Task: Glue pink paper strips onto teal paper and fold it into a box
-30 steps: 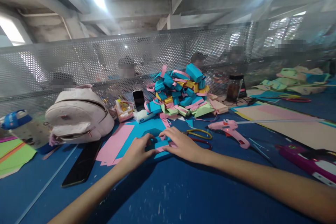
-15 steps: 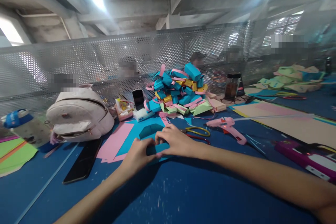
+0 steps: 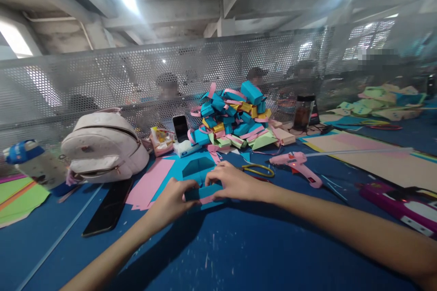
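— Left hand (image 3: 176,196): report state.
— Pinching. Thumb and index finger grip the left end of the folded blue paper piece (image 3: 209,189).
— Right hand (image 3: 235,185): report state.
— Pinching. Fingers curl over the right part of the same piece; the thumb bears on its near side, at a pink strip (image 3: 205,199). Exact fingertip contact is partly hidden and cannot be told.
— Location of the paper piece?
— Between both hands, at the near part of the desk (image 3: 218,245), with a raised blue panel at its far side.
— Items to the right?
— Scissors (image 3: 262,172) with a yellow handle lie just beyond the right hand. Farther right, a pink glue gun (image 3: 297,163) rests with its red indicator lit.
— Items to the left?
— Pink sheets (image 3: 153,179) lie beyond the left hand. Farther left, a dark phone (image 3: 108,208) lies flat, nearer than a white backpack (image 3: 105,148).
— Item directly beyond?
— Heaped paper pieces (image 3: 234,120): blue, yellow, pink, green.
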`<action>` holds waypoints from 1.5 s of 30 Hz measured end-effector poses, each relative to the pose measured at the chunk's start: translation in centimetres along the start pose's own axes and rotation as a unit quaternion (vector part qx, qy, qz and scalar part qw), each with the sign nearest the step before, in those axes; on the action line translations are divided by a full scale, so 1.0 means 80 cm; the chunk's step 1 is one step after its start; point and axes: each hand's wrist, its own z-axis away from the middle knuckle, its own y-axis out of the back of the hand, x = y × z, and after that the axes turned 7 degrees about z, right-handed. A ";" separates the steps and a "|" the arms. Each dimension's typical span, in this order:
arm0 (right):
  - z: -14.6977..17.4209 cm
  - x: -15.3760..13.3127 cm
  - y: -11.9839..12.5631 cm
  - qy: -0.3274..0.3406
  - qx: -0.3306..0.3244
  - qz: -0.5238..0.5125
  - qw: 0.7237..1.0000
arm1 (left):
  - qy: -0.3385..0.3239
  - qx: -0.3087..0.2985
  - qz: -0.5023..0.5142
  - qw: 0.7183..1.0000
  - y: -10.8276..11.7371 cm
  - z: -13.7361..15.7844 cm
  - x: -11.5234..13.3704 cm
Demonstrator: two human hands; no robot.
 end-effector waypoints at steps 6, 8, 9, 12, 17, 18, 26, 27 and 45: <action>0.003 -0.001 0.007 0.022 -0.020 0.031 0.999 | 0.009 -0.019 -0.009 1.000 0.001 0.005 0.007; 0.004 -0.002 0.011 0.034 -0.022 0.030 0.999 | 0.013 -0.025 -0.006 1.000 0.001 0.006 0.009; 0.005 -0.002 0.012 0.038 -0.021 0.029 0.999 | 0.015 -0.022 -0.005 1.000 0.002 0.006 0.009; 0.007 0.000 0.015 0.043 -0.014 0.040 0.998 | 0.017 -0.008 -0.006 1.000 0.005 0.008 0.011; 0.009 0.005 0.016 0.063 -0.036 0.070 0.995 | 0.006 -0.023 -0.029 0.999 0.010 0.012 0.014; 0.009 0.005 0.016 0.067 -0.043 0.068 0.994 | 0.008 -0.028 -0.033 0.999 0.010 0.013 0.013; 0.010 0.006 0.015 0.090 -0.052 0.071 0.992 | -0.012 -0.027 -0.042 0.999 0.007 0.018 0.001; 0.010 0.006 0.015 0.092 -0.054 0.071 0.992 | -0.014 -0.027 -0.042 0.999 0.008 0.018 0.001; 0.013 0.001 0.020 0.099 -0.068 0.078 0.990 | 0.040 -0.071 -0.044 0.996 0.016 0.021 0.003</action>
